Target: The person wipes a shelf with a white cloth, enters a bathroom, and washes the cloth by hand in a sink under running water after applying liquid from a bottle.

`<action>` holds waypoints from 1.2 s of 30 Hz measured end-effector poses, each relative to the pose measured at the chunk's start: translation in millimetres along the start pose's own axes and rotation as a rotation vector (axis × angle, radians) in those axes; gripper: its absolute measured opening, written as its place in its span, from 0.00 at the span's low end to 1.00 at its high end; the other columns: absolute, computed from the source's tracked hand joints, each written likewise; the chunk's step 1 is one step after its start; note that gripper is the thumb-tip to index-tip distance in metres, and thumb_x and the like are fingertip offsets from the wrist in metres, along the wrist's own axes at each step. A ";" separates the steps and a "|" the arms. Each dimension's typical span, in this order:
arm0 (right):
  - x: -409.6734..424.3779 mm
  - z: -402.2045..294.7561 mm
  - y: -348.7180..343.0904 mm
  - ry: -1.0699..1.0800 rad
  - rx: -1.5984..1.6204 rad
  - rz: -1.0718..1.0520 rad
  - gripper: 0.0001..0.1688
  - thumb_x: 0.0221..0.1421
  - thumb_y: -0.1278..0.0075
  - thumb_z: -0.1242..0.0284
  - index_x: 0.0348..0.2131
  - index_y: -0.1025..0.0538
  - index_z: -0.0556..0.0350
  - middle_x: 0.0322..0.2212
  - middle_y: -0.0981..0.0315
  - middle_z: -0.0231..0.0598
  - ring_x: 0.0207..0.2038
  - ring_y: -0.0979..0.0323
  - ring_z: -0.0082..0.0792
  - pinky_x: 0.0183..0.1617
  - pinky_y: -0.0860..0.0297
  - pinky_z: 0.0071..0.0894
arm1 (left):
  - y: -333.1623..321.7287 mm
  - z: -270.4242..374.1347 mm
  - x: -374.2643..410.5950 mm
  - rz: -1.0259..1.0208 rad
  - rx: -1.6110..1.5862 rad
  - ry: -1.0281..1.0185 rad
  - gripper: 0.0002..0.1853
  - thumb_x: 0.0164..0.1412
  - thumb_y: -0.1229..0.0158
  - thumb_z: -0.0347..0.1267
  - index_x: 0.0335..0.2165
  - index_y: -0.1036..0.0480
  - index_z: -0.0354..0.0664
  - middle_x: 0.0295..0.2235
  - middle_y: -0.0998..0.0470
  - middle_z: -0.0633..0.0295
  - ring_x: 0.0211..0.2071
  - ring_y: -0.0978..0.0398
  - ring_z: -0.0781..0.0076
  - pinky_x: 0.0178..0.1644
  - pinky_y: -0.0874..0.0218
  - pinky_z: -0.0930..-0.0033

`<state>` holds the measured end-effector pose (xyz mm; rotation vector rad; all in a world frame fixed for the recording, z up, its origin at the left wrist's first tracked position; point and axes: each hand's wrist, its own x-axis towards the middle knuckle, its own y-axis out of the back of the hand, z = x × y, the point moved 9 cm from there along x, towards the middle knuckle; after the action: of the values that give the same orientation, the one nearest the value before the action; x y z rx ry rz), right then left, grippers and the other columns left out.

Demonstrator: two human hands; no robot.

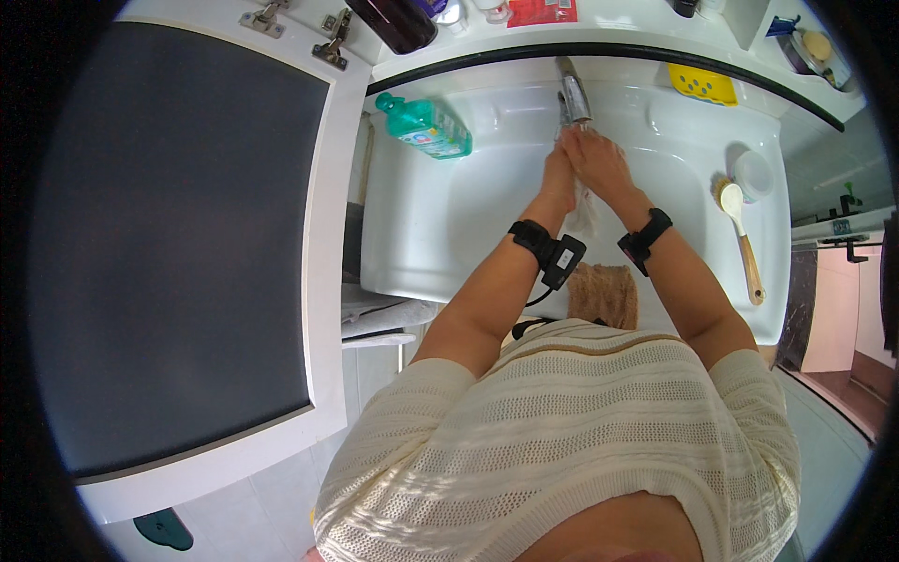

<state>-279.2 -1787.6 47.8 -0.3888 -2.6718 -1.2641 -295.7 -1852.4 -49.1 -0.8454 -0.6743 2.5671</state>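
My left hand (pixel 559 175) and my right hand (pixel 598 160) meet beneath the chrome faucet (pixel 576 98) of a white washbasin (pixel 435 225). The fingers of the right hand lie over those of the left. Something shiny and wet shows at the left fingertips, too small and blurred to name. Whitish water or foam streaks the basin just below the hands. Whether either hand grips anything is hidden by the overlapping fingers. A brown towel (pixel 602 295) hangs over the basin's front edge, below the wrists. Both wrists wear black straps, the left one with a small box and cable.
A green pump-less plastic bottle (pixel 430 130) stands in the basin's left part. At right are a wood-handled brush (pixel 741 239) and a translucent tub (pixel 753 175). A yellow soap holder (pixel 702 84) sits behind. An open mirrored cabinet door (pixel 189 246) juts out at left.
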 end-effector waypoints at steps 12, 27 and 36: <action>-3.4 78.3 -46.9 -0.650 1.040 -0.231 0.27 0.58 0.60 0.53 0.35 0.25 0.59 0.25 0.26 0.43 0.29 0.26 0.35 0.33 0.30 0.32 | 20.8 10.0 -4.2 0.104 0.717 -0.059 0.32 0.60 0.62 0.58 0.40 0.32 0.39 0.28 0.29 0.62 0.22 0.34 0.74 0.22 0.43 0.72; -23.0 -34.4 10.6 0.233 0.046 0.168 0.19 0.56 0.57 0.58 0.39 0.28 0.51 0.37 0.31 0.43 0.46 0.38 0.46 0.52 0.47 0.45 | 0.6 5.8 -1.5 -0.104 -0.265 0.071 0.20 0.60 0.59 0.46 0.44 0.34 0.46 0.44 0.29 0.59 0.45 0.32 0.62 0.51 0.41 0.61; 1.1 -6.0 1.6 -0.012 0.026 -0.041 0.22 0.60 0.66 0.59 0.37 0.29 0.59 0.35 0.29 0.51 0.37 0.30 0.51 0.42 0.33 0.47 | -9.7 3.9 -9.1 -0.023 -0.032 -0.023 0.24 0.63 0.66 0.51 0.42 0.34 0.46 0.31 0.27 0.61 0.29 0.29 0.68 0.26 0.36 0.61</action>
<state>-279.5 -1791.1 53.1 -0.3410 -2.7173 -1.2406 -289.5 -1849.9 -37.0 -0.8151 -0.7299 2.5555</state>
